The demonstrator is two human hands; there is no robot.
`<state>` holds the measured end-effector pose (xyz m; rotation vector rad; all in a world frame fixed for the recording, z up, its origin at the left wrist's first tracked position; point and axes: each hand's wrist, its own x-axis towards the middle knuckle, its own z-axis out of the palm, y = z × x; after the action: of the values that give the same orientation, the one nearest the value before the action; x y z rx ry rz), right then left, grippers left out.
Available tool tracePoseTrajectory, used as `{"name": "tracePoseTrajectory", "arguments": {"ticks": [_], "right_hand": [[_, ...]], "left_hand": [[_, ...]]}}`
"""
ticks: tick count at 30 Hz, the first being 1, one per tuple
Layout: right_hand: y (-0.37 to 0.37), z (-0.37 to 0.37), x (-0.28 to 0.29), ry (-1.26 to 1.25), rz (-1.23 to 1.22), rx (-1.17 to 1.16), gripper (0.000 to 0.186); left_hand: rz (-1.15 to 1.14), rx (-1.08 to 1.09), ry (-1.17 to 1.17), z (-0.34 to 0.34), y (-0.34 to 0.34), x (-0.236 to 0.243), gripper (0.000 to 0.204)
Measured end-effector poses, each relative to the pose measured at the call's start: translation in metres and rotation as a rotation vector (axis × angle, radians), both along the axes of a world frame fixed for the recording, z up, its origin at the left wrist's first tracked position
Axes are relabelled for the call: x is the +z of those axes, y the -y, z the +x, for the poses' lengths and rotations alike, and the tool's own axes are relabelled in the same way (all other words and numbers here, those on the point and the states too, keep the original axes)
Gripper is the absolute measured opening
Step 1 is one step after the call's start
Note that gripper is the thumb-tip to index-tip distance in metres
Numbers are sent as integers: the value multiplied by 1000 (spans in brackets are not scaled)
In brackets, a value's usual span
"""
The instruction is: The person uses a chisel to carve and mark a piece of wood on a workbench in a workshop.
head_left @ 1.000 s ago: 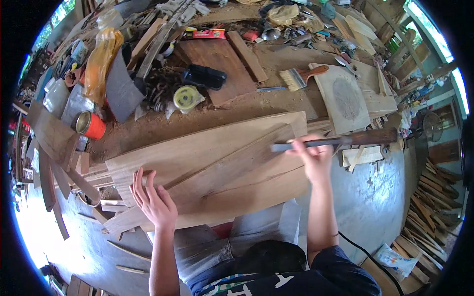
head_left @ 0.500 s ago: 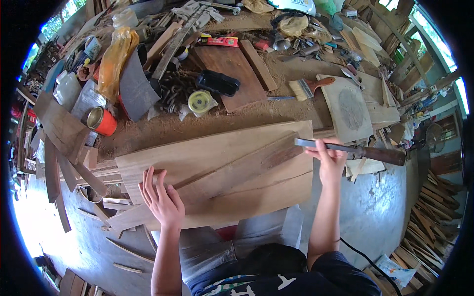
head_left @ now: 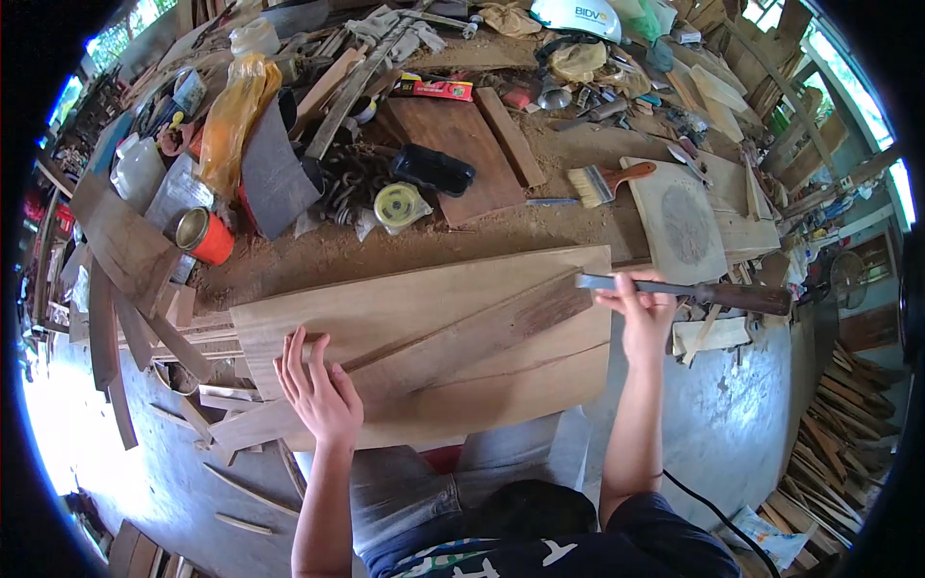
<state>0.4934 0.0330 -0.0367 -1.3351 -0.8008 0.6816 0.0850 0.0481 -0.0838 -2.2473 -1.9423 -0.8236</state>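
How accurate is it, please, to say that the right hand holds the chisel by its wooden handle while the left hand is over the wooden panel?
One detail is off: the right hand holds the chisel by its metal blade, not its wooden handle, as the head view shows. The left hand is over the wooden panel.

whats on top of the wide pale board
On the wide board, a narrower board lies slantwise; the left hand is over the narrower one's left part. The wide board's surface beneath them is covered and can't be seen.
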Motion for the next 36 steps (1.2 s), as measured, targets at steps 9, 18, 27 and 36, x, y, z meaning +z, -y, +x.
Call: {"name": "tracePoseTrajectory", "arguments": {"ticks": [9, 18, 27, 36], "right_hand": [[-8, -34, 5, 28, -59, 100, 13], [-9, -50, -5, 67, 9, 296, 11], [-8, -18, 3, -23, -36, 77, 17], [-11, -29, 9, 67, -16, 148, 10]], "left_hand": [[13, 20, -10, -7, 3, 0, 41], [16, 9, -3, -6, 3, -2, 43], [16, 5, 13, -1, 1, -1, 43], [17, 20, 17, -6, 2, -1, 42]]}}
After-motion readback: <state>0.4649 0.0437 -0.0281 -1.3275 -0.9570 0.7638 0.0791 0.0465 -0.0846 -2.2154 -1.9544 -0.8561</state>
